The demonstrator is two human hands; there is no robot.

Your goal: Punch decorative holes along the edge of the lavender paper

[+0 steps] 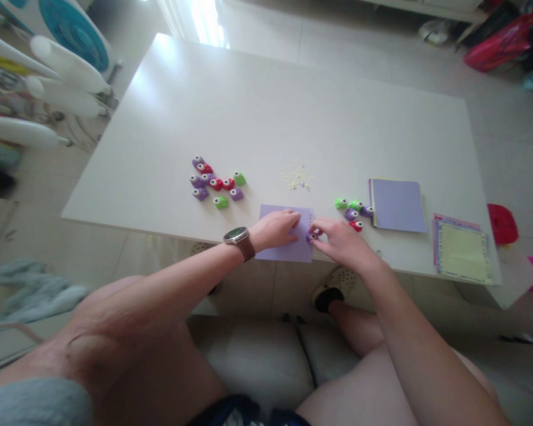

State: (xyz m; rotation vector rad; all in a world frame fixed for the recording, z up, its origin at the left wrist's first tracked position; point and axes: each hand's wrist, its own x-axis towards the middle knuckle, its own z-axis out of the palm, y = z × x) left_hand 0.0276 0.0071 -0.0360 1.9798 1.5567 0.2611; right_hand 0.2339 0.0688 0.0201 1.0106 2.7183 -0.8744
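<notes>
A sheet of purple paper (275,253) lies at the table's near edge and sticks out a little past it. Small punched marks run along the upper part of its right edge. My left hand (281,228) rests on the sheet with thumb and fingers apart, pressing it down. At the sheet's right edge, my right hand (337,238) is closed around a small purple craft punch (311,236). Other punches in green, purple and red (352,214) stand just right of that hand. Tiny paper cutouts (298,178) are scattered beyond the sheet.
More coloured punches (215,183) are grouped on the left of the white table (266,106). To the right lie a stack of purple paper (398,205) and yellow sheets with patterned edges (464,251). A red stool (503,225) stands beyond the right edge.
</notes>
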